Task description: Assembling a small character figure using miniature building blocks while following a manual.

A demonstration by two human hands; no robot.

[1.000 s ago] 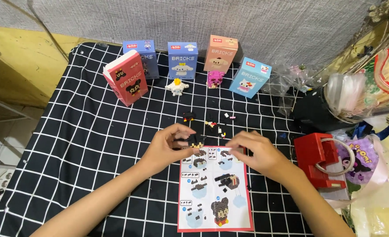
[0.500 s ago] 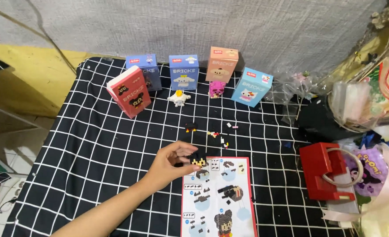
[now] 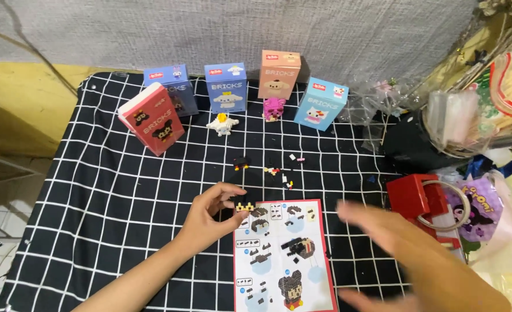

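Along the back of the worktop stand five upright cartons: at the left a red box, tilted and nearest the viewer, a dark blue box just behind it, a lighter blue box, a peach box, and a pale turquoise box at the right. A small white brick figure sits before the lighter blue box, a pink one before the peach box. Loose small bricks lie scattered mid-cloth.

The left hand is curled, thumb and fingertips pinched on a small black-and-yellow brick piece, at the top left corner of the red-edged instruction sheet. The right hand is blurred, fingers spread flat and empty, hovering just right of the sheet.

The worktop wears a black cloth with a white grid. At its right lie a red block with a ring, clear plastic bags and a purple pouch. Behind is a grey woven wall above a yellow band.
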